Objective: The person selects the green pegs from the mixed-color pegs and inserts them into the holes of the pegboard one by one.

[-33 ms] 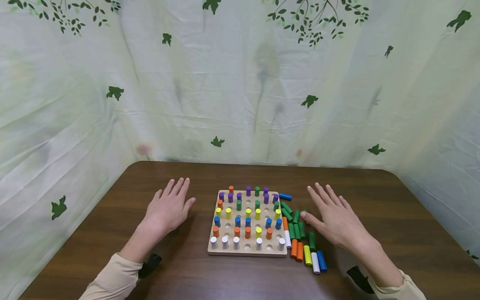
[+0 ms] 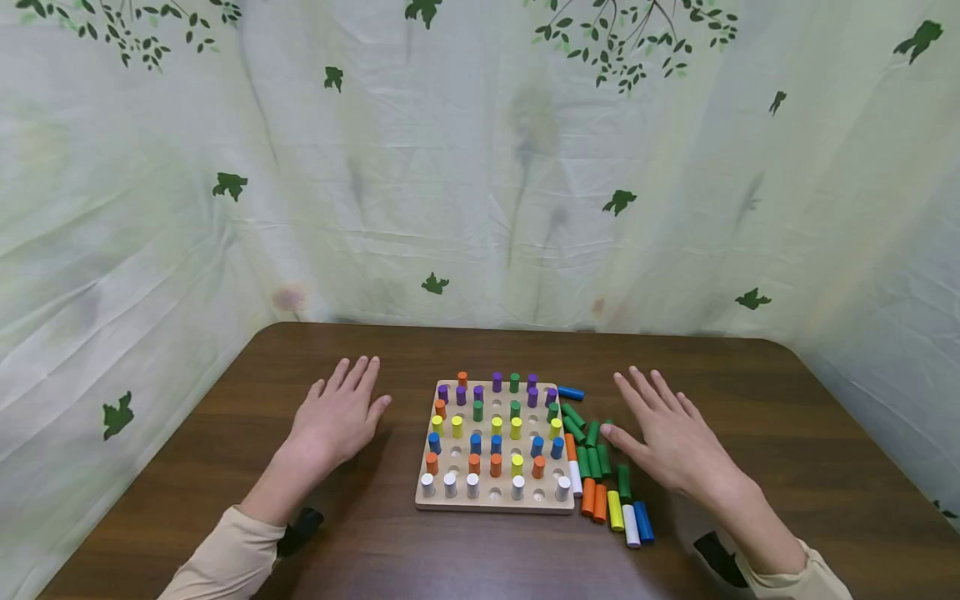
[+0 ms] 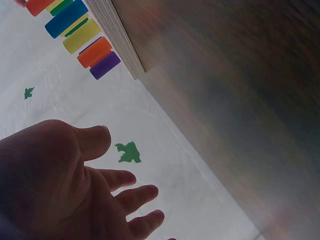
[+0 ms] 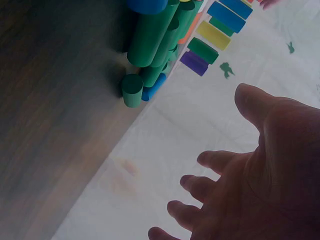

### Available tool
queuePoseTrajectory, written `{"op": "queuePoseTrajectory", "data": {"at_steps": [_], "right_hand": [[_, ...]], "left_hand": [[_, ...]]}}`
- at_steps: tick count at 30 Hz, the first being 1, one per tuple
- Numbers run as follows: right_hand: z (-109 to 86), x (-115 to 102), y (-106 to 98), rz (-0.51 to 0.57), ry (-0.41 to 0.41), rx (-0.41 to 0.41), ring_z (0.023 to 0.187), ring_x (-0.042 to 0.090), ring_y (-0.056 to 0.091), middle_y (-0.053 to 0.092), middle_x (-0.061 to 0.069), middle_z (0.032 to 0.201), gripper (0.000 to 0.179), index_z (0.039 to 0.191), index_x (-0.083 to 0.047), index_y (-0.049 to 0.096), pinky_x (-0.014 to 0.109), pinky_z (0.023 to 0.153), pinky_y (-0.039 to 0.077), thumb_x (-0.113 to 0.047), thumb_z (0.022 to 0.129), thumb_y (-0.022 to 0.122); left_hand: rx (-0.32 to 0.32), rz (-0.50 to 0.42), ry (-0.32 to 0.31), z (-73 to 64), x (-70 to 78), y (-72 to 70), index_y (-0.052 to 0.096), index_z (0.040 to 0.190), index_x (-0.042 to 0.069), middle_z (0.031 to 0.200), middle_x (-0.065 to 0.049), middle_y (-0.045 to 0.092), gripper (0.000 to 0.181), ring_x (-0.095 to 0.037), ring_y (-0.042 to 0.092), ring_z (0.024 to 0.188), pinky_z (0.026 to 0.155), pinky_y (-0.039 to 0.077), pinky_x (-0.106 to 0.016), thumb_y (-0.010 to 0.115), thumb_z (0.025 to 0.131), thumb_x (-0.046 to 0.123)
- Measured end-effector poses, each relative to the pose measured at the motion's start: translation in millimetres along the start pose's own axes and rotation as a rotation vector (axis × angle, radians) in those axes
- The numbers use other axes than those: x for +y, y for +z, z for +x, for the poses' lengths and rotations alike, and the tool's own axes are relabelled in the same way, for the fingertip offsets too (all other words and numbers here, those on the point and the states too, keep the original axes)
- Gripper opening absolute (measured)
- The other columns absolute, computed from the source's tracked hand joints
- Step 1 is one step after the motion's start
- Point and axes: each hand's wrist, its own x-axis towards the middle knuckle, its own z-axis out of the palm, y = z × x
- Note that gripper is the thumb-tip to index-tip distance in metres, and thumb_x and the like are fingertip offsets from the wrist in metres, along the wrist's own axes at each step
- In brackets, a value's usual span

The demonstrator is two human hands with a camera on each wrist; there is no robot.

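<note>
A wooden pegboard lies mid-table with colored pegs upright in many of its holes; others are bare. White pegs stand in the front row, purple pegs mostly toward the back. To the board's left my left hand is held palm down, fingers straight, touching no peg. My right hand is spread in the same way, right of a pile of loose green pegs. Its thumb reaches over the pile's edge and hides part of a green peg. Both wrist views show the palms apart from the tabletop, holding nothing.
Loose orange, yellow, white and blue pegs lie by the board's front right corner. Another blue peg lies at its back right. A leaf-print curtain hangs behind the brown table.
</note>
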Motion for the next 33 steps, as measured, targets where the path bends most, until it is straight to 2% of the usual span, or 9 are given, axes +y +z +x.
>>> {"op": "queuePoseTrajectory", "data": {"at_steps": [9, 15, 22, 27, 33], "right_hand": [[-1.7, 1, 1, 0.009, -0.002, -0.021, 0.146, 0.043, 0.008, 0.017, 0.02, 0.16, 0.081, 0.156, -0.009, 0.024, 0.067, 0.109, 0.01, -0.057, 0.097, 0.051], [-0.9, 2, -3, -0.001, -0.007, -0.006, 0.146, 0.043, 0.009, 0.018, 0.02, 0.16, 0.081, 0.156, -0.009, 0.025, 0.066, 0.11, 0.01, -0.058, 0.097, 0.05], [1.4, 0, -2, -0.005, -0.01, -0.027, 0.146, 0.042, 0.007, 0.017, 0.02, 0.161, 0.081, 0.157, -0.01, 0.024, 0.066, 0.11, 0.009, -0.057, 0.097, 0.051], [3.1, -2, -3, 0.001, -0.026, -0.019, 0.146, 0.042, 0.008, 0.017, 0.019, 0.161, 0.081, 0.157, -0.011, 0.024, 0.066, 0.11, 0.009, -0.057, 0.097, 0.051], [3.6, -2, -4, -0.002, -0.049, -0.01, 0.146, 0.041, 0.009, 0.018, 0.018, 0.161, 0.079, 0.156, -0.011, 0.025, 0.064, 0.111, 0.009, -0.054, 0.097, 0.053]], "left_hand": [[-0.017, 0.001, 0.003, -0.1, 3.6, 1.6, 0.025, 0.154, -0.001, 0.157, -0.023, 0.025, 0.064, -0.043, 0.018, 0.144, 0.109, 0.02, -0.064, 0.043, 0.105, 0.036], [0.003, 0.007, 0.0, 0.3, 4.1, -2.4, 0.024, 0.154, 0.0, 0.157, -0.023, 0.024, 0.064, -0.043, 0.016, 0.144, 0.11, 0.017, -0.064, 0.045, 0.104, 0.036], [0.018, 0.024, -0.003, -4.3, 1.5, -5.3, 0.024, 0.154, 0.002, 0.157, -0.023, 0.024, 0.065, -0.044, 0.015, 0.145, 0.11, 0.014, -0.065, 0.045, 0.104, 0.036], [0.019, 0.028, 0.02, -12.1, 4.7, -8.8, 0.028, 0.154, 0.004, 0.157, -0.022, 0.025, 0.065, -0.043, 0.014, 0.145, 0.11, 0.012, -0.066, 0.049, 0.102, 0.037], [0.048, 0.036, 0.09, -26.3, 10.8, -11.6, 0.035, 0.153, 0.008, 0.156, -0.018, 0.03, 0.065, -0.041, 0.017, 0.145, 0.109, 0.014, -0.066, 0.057, 0.099, 0.036]]}}
